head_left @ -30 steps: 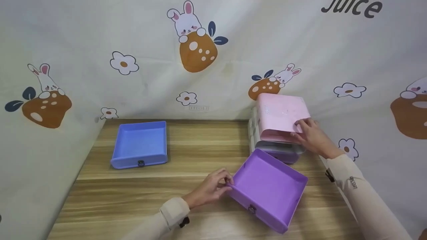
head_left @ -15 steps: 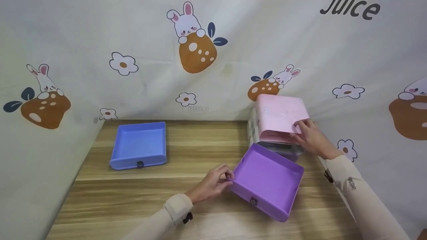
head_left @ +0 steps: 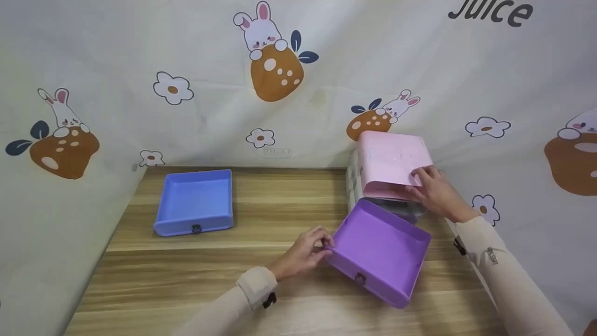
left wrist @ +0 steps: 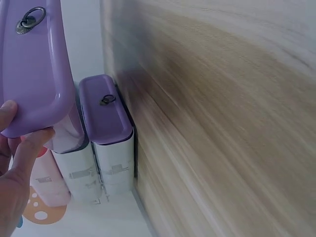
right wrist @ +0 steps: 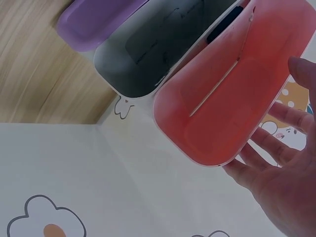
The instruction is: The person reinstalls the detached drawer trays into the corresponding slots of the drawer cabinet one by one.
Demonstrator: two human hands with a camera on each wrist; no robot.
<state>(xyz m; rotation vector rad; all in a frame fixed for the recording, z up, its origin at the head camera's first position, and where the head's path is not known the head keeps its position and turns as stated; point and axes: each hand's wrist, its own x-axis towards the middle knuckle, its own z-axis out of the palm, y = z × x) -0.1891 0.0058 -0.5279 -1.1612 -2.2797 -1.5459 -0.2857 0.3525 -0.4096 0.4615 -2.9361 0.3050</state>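
My left hand (head_left: 303,254) pinches the left front corner of a purple drawer (head_left: 380,249) with a small ring pull, thumb and fingers on opposite sides. The drawer is angled, raised above the wood in the left wrist view, its back corner right at the stack of cases. My right hand (head_left: 438,193) grips the front right edge of the top pink case (head_left: 394,156), whose front opening (right wrist: 217,94) shows no drawer. Below it, the white case (right wrist: 148,54) also gapes at the front. A second purple drawer (left wrist: 104,111) fills the bottom case.
A blue drawer (head_left: 198,200) with a ring pull lies on the wooden tabletop (head_left: 186,275) at the back left. Printed cloth (head_left: 210,116) with rabbits and flowers hangs behind the table and along both sides.
My left hand has carried the purple drawer forward and a little to the right, nearer the stack. My right hand stays in place on the pink case.
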